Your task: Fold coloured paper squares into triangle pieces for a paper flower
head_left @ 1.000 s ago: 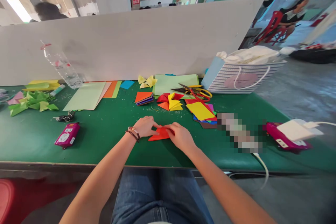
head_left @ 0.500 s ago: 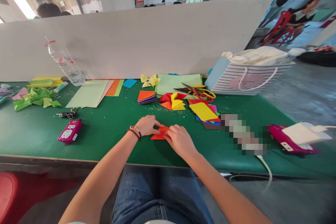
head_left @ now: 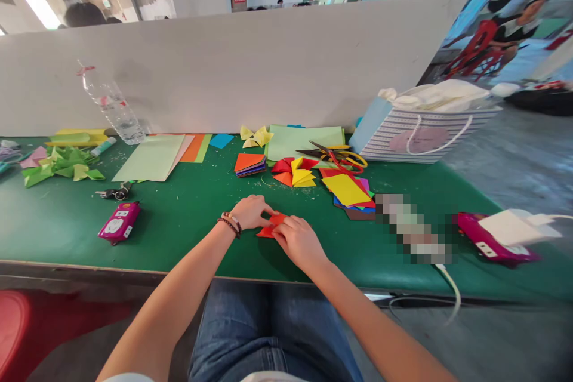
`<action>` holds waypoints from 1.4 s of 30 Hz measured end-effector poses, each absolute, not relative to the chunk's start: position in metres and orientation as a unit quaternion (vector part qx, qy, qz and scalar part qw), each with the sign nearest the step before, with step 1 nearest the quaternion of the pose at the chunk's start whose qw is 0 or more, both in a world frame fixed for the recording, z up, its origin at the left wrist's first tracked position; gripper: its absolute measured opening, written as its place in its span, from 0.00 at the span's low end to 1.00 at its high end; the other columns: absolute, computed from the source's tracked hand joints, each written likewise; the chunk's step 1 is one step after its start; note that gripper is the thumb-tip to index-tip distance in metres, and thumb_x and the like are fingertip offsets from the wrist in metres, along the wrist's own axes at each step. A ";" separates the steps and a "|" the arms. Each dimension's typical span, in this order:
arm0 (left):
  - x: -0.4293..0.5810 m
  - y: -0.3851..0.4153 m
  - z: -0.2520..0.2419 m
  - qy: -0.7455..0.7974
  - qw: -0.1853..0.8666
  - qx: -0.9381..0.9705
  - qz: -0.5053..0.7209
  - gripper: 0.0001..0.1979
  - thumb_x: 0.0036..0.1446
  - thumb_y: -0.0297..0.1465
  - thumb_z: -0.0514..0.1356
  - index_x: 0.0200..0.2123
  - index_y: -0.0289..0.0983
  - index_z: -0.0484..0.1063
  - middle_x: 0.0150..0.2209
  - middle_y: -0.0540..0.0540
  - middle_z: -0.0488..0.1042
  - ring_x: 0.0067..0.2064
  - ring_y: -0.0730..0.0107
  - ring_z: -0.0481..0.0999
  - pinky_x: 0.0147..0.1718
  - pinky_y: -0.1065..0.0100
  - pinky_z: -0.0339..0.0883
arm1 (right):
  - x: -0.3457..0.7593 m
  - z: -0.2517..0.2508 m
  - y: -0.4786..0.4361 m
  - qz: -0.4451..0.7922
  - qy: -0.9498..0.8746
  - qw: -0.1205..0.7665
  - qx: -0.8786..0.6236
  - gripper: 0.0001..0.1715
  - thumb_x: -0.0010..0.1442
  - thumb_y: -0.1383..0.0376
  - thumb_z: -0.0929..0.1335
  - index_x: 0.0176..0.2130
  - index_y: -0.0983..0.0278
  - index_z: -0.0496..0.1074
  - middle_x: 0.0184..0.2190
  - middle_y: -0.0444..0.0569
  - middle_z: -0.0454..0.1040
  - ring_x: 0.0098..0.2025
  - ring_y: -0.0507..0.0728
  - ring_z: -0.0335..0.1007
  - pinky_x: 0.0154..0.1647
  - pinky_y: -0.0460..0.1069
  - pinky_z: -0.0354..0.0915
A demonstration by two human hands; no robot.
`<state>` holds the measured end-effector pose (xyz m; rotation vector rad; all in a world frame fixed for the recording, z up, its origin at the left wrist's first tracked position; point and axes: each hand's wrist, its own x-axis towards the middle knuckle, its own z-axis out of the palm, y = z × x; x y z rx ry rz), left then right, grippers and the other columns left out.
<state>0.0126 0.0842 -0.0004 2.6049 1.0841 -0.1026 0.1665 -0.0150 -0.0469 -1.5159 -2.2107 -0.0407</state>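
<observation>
A small folded piece of red-orange paper (head_left: 267,231) lies on the green table between my hands. My left hand (head_left: 252,213), with beaded bracelets at its wrist, pinches the paper's upper left side. My right hand (head_left: 299,239) presses its fingers onto the right part and covers much of it. Just beyond are a stack of coloured paper squares (head_left: 249,163) with orange on top and a red and yellow folded paper piece (head_left: 296,172). To the right is a fanned pile of coloured squares (head_left: 347,189), yellow uppermost.
Scissors (head_left: 342,158) lie at the back beside a striped paper bag (head_left: 430,131). A tilted plastic bottle (head_left: 114,108) leans near the white partition (head_left: 250,71). Magenta power sockets (head_left: 119,222) and keys (head_left: 117,192) are at left; green folded papers (head_left: 67,164) lie further left.
My right hand has slid a little to the left across the red-orange paper, covering more of its lower right. My left hand stays nearly in place.
</observation>
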 end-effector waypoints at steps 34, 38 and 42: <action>0.004 0.093 0.002 0.315 0.170 0.932 -0.064 0.30 0.46 0.51 0.65 0.54 0.52 0.70 0.42 0.48 0.66 0.47 0.62 0.67 0.44 0.69 0.59 | 0.152 -0.060 -0.062 0.056 -0.715 0.381 -0.584 0.14 0.60 0.73 0.59 0.41 0.59 0.67 0.41 0.49 0.77 0.63 0.61 0.57 0.64 0.67 0.49; 0.005 0.085 0.002 0.342 0.153 0.926 -0.045 0.30 0.46 0.53 0.64 0.52 0.51 0.72 0.42 0.47 0.67 0.46 0.61 0.67 0.43 0.68 0.60 | 0.151 -0.061 -0.063 0.049 -0.707 0.373 -0.599 0.11 0.60 0.72 0.60 0.41 0.60 0.66 0.40 0.48 0.77 0.65 0.62 0.54 0.65 0.68 0.45; 0.013 0.054 -0.003 0.406 0.112 0.907 -0.001 0.32 0.48 0.54 0.62 0.53 0.46 0.71 0.43 0.44 0.67 0.47 0.57 0.66 0.44 0.62 0.62 | 0.167 -0.065 -0.064 0.038 -0.692 0.380 -0.612 0.08 0.61 0.70 0.61 0.40 0.60 0.65 0.41 0.49 0.76 0.64 0.62 0.56 0.65 0.68 0.46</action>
